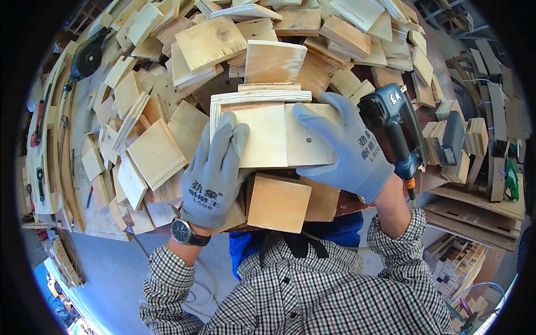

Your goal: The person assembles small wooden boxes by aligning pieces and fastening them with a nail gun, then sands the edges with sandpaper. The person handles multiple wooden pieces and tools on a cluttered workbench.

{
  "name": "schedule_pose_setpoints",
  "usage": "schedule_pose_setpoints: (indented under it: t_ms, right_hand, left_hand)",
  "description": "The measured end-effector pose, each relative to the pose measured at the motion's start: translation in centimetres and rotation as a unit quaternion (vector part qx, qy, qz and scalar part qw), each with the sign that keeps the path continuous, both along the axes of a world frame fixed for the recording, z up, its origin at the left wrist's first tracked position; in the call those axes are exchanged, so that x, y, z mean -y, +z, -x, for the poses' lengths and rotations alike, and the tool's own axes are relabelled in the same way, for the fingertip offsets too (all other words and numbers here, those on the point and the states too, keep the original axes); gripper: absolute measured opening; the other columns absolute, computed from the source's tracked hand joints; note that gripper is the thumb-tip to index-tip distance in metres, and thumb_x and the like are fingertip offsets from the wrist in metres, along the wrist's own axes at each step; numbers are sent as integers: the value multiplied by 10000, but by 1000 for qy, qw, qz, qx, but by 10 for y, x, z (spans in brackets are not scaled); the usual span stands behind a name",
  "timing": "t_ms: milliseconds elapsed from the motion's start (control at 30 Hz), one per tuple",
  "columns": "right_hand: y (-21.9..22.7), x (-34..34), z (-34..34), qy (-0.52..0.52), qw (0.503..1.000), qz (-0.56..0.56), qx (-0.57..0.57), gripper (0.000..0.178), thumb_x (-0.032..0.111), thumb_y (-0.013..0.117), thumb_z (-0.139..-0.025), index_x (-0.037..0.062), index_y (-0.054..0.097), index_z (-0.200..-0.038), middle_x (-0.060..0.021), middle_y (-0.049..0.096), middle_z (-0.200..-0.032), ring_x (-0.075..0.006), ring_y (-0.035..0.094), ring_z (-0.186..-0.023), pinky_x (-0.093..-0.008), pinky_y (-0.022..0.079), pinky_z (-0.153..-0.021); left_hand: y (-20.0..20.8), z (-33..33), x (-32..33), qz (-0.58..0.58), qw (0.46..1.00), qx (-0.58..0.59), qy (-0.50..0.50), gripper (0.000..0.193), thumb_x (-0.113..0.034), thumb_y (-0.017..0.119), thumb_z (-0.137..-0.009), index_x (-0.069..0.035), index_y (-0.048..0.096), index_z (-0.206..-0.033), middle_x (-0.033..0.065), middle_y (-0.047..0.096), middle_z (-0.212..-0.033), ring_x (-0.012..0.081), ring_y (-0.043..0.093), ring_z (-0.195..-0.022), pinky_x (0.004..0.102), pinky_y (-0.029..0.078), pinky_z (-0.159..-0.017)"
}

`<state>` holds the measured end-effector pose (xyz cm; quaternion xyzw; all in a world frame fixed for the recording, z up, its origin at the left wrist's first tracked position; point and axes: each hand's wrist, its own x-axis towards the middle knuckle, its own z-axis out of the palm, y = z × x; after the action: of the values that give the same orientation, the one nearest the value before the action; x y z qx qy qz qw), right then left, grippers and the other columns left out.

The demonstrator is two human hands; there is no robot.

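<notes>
Two pale plywood boards lie side by side in front of me, with a seam between them. Along their far and left edges run narrow plywood strips. My left hand, in a grey glove, presses its fingers against the left end, fingertips on the strip and board. The other end is gripped by my right hand, also gloved, its thumb and fingers spread over the right board. Close to my right hand rests a blue and black nail gun. A square plywood piece sits just below the boards.
A big heap of loose plywood pieces covers the workbench on the far side and left. Plywood stacks stand at the right. A round black tool lies far left, near long wooden strips. Hoses trail on the floor.
</notes>
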<state>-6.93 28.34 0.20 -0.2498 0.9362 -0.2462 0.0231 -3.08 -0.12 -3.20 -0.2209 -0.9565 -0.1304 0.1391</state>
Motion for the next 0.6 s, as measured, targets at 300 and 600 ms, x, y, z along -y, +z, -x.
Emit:
schedule_pose_setpoints:
  t_ms: [300, 600]
  right_hand:
    - [0, -1, 1, 1, 1000, 14, -16, 838, 416, 883, -776, 276, 568, -1540, -250, 420, -1531, -472, 501, -1372, -521, 503, -1126]
    - [-1, 1, -1, -3, 1000, 8, -14, 844, 435, 890, -765, 266, 575, -1530, -249, 439, -1511, -458, 526, -1345, -514, 518, -1106]
  left_hand:
    - [3, 2, -2, 17, 1000, -6, -4, 836, -206, 885, -755, -11, 554, -1497, 198, 528, -1562, 399, 563, -1399, 437, 531, -1121]
    - [7, 1, -4, 36, 999, 0, 10, 744, -247, 857, -787, -29, 613, -1455, 160, 542, -1528, 392, 581, -1368, 409, 554, -1089]
